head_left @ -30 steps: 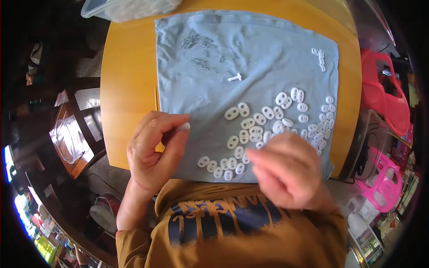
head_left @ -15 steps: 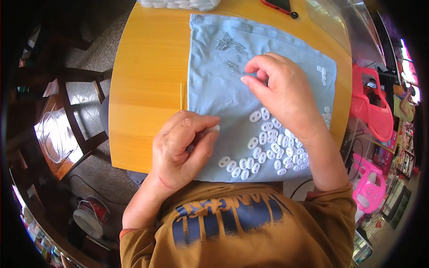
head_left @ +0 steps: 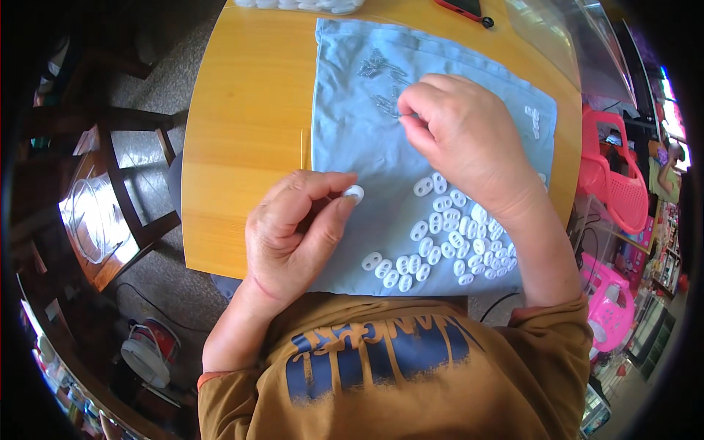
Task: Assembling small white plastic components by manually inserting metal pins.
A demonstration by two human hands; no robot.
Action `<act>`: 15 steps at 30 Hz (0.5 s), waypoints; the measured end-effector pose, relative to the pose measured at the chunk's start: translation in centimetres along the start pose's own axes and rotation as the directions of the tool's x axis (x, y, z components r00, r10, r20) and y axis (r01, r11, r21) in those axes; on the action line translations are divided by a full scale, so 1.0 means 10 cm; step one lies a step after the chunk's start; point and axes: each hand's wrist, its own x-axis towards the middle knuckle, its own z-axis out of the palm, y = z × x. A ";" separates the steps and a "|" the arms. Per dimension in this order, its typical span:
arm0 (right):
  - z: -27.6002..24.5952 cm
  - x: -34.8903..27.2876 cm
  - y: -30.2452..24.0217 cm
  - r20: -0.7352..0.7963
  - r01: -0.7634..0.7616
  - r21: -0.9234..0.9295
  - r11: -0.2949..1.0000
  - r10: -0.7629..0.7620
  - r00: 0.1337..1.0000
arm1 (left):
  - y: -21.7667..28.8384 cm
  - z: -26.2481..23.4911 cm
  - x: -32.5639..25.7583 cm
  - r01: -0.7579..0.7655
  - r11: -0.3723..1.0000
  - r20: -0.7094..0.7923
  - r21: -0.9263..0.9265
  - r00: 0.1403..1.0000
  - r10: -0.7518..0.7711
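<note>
My left hand (head_left: 293, 227) is closed in a pinch on a small white plastic piece (head_left: 355, 194), rounded and with a hole in it. Over the light blue cloth (head_left: 348, 143), the thumb and forefinger of my right hand (head_left: 466, 132) are pressed together beside a loose group of thin metal pins (head_left: 383, 106). What lies between those fingertips is too small to make out. A bigger heap of the same pins (head_left: 375, 64) sits farther away. Many white oval pieces with two holes (head_left: 435, 222) are spread on the cloth between my forearms and under my right wrist.
Some small white parts (head_left: 533, 122) lie near the cloth's right edge. On the yellow wooden table (head_left: 242, 139), a thin yellow stick (head_left: 302, 150) lies left of the cloth. A clear container of white pieces (head_left: 301, 6) and a red-edged phone (head_left: 462, 7) stand at the far side.
My left hand has turned slightly, so more of the white piece shows. The right fingertips have shifted a little farther away, close against the nearer pins.
</note>
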 end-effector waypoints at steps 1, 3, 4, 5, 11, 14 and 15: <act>0.01 0.00 0.00 -0.032 0.053 -0.050 0.997 -0.055 0.998 | 0.00 0.00 0.00 -0.009 1.000 -0.002 0.009 1.000 0.009; 0.01 0.00 0.01 -0.025 0.078 -0.057 0.995 -0.080 0.997 | 0.01 0.00 0.00 0.009 1.000 -0.003 -0.004 1.000 -0.009; 0.01 0.01 0.02 -0.015 0.104 -0.065 0.992 -0.105 0.994 | 0.01 0.00 0.00 0.028 0.999 -0.004 -0.020 1.000 -0.029; 0.01 0.01 0.03 -0.016 0.101 -0.065 0.993 -0.103 0.995 | 0.01 0.00 0.00 0.028 0.999 -0.002 -0.019 1.000 -0.028; 0.02 0.03 0.06 0.019 0.130 -0.096 0.987 -0.129 0.991 | 0.01 0.01 0.00 0.015 0.999 -0.017 -0.030 1.000 -0.016; 0.03 0.00 0.08 0.014 0.114 -0.087 0.990 -0.114 0.993 | 0.02 0.00 0.01 0.021 1.000 -0.006 -0.004 1.000 -0.021; 0.02 -0.01 0.07 0.007 0.115 -0.089 0.989 -0.115 0.993 | 0.02 0.01 0.02 0.016 1.000 -0.003 0.001 1.000 -0.016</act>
